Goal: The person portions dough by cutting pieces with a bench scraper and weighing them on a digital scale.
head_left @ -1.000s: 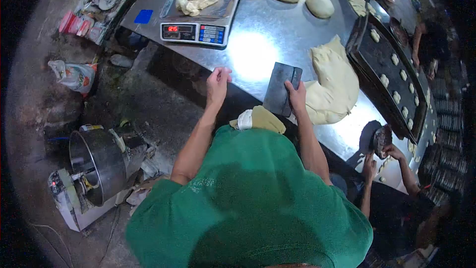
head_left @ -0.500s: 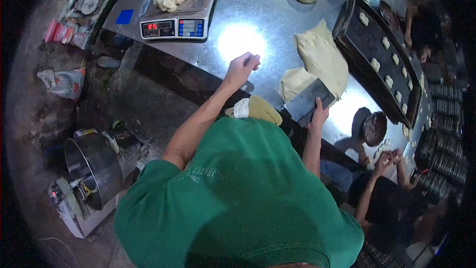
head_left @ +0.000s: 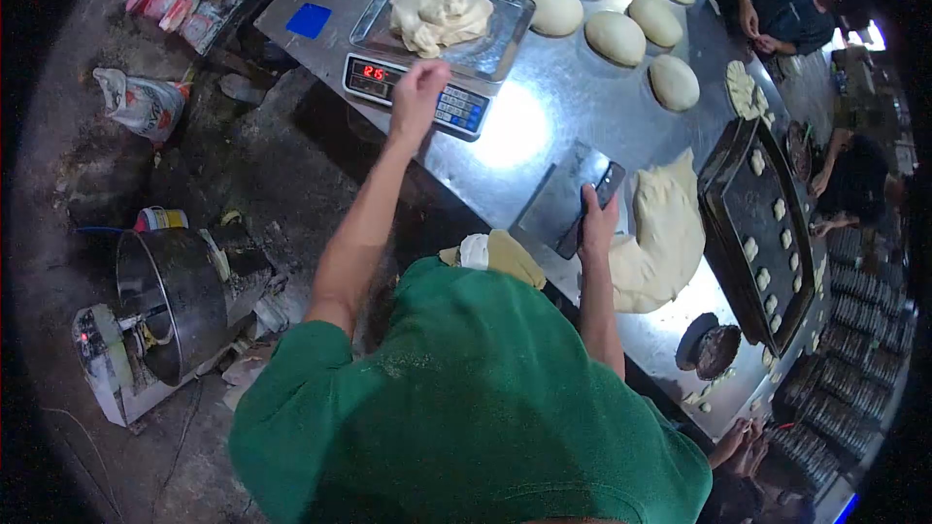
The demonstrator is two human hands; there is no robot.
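Observation:
My left hand (head_left: pixel 417 97), its fingers curled closed, hovers over the front of a digital scale (head_left: pixel 472 116) with a red display. Whatever it may hold is hidden. A lump of dough (head_left: pixel 442 19) lies on the scale's metal tray (head_left: pixel 495 58). My right hand (head_left: pixel 597 223) grips the dark handle of a broad, flat metal dough scraper (head_left: pixel 563 194), its blade over the table. Just right of the scraper, a large slack sheet of dough (head_left: pixel 665 233) spreads on the metal table (head_left: pixel 466 170).
Several round dough balls (head_left: pixel 615 38) sit at the back of the table. A black baking tray (head_left: pixel 767 233) with small dough pieces and a round bowl (head_left: pixel 717 350) are on the right. Co-workers' hands (head_left: pixel 743 446) work nearby. A mixer (head_left: pixel 180 306) stands on the floor at left.
My left hand has moved forward and left to the front of the scale. My right hand has drawn the scraper off the dough sheet to its left. The view has shifted.

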